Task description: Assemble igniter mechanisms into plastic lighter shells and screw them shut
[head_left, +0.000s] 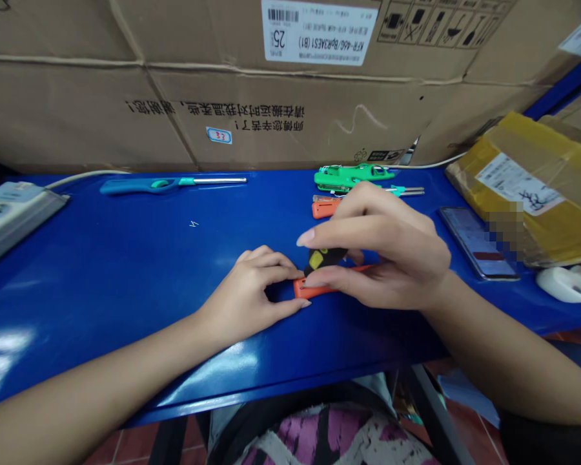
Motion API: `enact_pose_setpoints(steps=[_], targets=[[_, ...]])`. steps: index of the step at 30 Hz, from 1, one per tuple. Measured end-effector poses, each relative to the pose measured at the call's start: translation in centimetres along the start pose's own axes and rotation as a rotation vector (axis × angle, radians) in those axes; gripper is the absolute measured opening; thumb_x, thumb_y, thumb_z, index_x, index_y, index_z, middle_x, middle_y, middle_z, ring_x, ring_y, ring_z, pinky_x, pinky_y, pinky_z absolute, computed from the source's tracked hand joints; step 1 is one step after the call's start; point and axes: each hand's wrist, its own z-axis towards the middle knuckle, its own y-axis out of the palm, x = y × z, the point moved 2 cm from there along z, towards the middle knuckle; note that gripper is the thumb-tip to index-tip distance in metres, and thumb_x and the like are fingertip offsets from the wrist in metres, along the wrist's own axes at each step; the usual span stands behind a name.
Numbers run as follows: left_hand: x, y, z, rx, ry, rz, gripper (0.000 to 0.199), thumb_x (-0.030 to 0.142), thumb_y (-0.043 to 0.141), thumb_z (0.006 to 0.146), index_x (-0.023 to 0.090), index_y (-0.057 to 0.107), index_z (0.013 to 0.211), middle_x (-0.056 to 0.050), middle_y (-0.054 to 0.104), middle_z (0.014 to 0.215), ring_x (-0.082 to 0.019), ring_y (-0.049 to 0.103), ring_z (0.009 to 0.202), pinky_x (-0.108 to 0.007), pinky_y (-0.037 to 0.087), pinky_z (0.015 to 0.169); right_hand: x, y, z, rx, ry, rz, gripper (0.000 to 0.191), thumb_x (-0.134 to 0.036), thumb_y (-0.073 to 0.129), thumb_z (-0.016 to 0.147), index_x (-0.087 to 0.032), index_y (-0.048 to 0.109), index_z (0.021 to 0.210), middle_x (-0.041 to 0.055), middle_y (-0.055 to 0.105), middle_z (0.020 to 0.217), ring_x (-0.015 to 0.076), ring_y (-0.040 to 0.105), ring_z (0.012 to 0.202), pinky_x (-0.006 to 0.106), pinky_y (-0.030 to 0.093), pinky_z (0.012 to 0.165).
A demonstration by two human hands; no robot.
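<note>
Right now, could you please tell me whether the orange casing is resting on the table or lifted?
Resting: the orange casing lies flat on the blue table, the left hand at one end, the right hand above.

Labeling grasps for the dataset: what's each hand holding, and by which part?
Left hand holds the left end of an orange casing. Right hand pinches a black-yellow handle between its fingers; exact contact points are hidden.

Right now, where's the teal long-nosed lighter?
Head view: the teal long-nosed lighter lies at left along the blue bench's far edge, right of the power strip.
</note>
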Motion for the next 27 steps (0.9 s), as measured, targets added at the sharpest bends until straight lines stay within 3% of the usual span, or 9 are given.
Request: enact_pose_setpoints(steps=[3, 7, 9, 13, 15, 18, 20, 23, 27], targets=[[0.06, -0.04, 0.01, 0.0, -0.002, 0.002, 0.025, 0.039, 0.077, 0.085, 0.023, 0.074, 0.103, -0.005, 0.075, 0.106, -0.026, 0.064, 0.101, -0.044, 0.047, 0.089, 0.19, -0.04, -0.13, -0.048, -0.008, -0.015, 0.027, -0.033, 0.054, 0.102, -0.016, 0.063, 0.12, 0.0022, 0.065, 0.094, 0.0143, 0.066, 0.091, 0.035, 0.06, 0.087], [-0.03, -0.01, -0.02, 0.0, 0.004, 0.011, 0.026, 0.04, 0.077, 0.085, 0.024, 0.075, 0.105, -0.006, 0.075, 0.112, -0.027, 0.064, 0.104, -0.046, 0.047, 0.092, 0.17, -0.14, -0.07, -0.148, -0.034, 0.035, 0.037, -0.025, 0.031, 0.107, -0.013, 0.054, 0.134, 0.0092, 0.062, 0.122, 0.0185, 0.061, 0.118, 0.041, 0.055, 0.101], [-0.08, 0.0, -0.04, 0.002, 0.009, 0.014, 0.027, 0.041, 0.077, 0.084, 0.024, 0.076, 0.105, -0.006, 0.074, 0.115, -0.028, 0.064, 0.106, -0.046, 0.047, 0.093, 0.18, -0.13, -0.01, -0.134, -0.025, 0.054, 0.036, -0.023, 0.032, 0.107, -0.013, 0.056, 0.132, 0.0082, 0.063, 0.119, 0.0176, 0.062, 0.117, 0.04, 0.054, 0.101], [-0.05, -0.04, -0.02, 0.0, 0.001, 0.019, 0.023, 0.04, 0.077, 0.085, 0.024, 0.075, 0.101, -0.005, 0.075, 0.106, -0.027, 0.064, 0.102, -0.044, 0.048, 0.089, 0.43, -0.08, 0.12, -0.055, -0.002, 0.031, 0.028, -0.035, 0.055, 0.102, -0.014, 0.064, 0.118, 0.0035, 0.066, 0.097, 0.0154, 0.065, 0.099, 0.037, 0.057, 0.095], [0.03, -0.08, 0.02, -0.002, -0.003, 0.014, 0.023, 0.04, 0.077, 0.085, 0.024, 0.075, 0.101, -0.005, 0.075, 0.105, -0.026, 0.064, 0.101, -0.043, 0.048, 0.088, 0.45, -0.13, 0.16, -0.053, -0.013, 0.025, 0.033, -0.039, 0.054, 0.102, -0.014, 0.064, 0.12, 0.0063, 0.066, 0.105, 0.0178, 0.065, 0.106, 0.038, 0.056, 0.098], [0.09, -0.09, 0.07, -0.009, -0.006, 0.006, 0.024, 0.039, 0.078, 0.084, 0.025, 0.075, 0.103, -0.005, 0.075, 0.108, -0.027, 0.064, 0.103, -0.045, 0.047, 0.092, 0.22, -0.18, 0.1, -0.106, -0.031, 0.056, 0.037, -0.028, 0.035, 0.107, -0.013, 0.056, 0.134, 0.0097, 0.064, 0.123, 0.0188, 0.062, 0.118, 0.041, 0.053, 0.103], [0.05, -0.04, 0.07, -0.012, -0.011, 0.002, 0.024, 0.039, 0.077, 0.084, 0.024, 0.075, 0.102, -0.005, 0.075, 0.109, -0.027, 0.064, 0.103, -0.045, 0.047, 0.092, 0.02, -0.15, -0.02, -0.124, -0.027, 0.075, 0.036, -0.023, 0.033, 0.107, -0.013, 0.054, 0.135, 0.0087, 0.066, 0.121, 0.0163, 0.065, 0.111, 0.037, 0.056, 0.1], [-0.08, 0.1, 0.05, -0.02, -0.026, -0.016, 0.024, 0.039, 0.077, 0.085, 0.022, 0.074, 0.101, -0.005, 0.075, 0.105, -0.026, 0.065, 0.099, -0.042, 0.048, 0.085, -0.15, -0.07, -0.14, -0.102, -0.021, 0.05, 0.027, -0.029, 0.051, 0.104, -0.013, 0.059, 0.124, 0.0064, 0.069, 0.105, 0.0152, 0.067, 0.098, 0.035, 0.059, 0.091], [-0.13, 0.17, -0.04, -0.012, -0.03, -0.035, 0.023, 0.038, 0.076, 0.085, 0.021, 0.072, 0.1, -0.004, 0.074, 0.103, -0.026, 0.066, 0.098, -0.04, 0.048, 0.083, -0.27, -0.04, 0.03, -0.119, -0.032, 0.067, 0.03, -0.031, 0.044, 0.106, -0.012, 0.058, 0.124, 0.008, 0.066, 0.111, 0.0181, 0.065, 0.113, 0.039, 0.057, 0.098]])
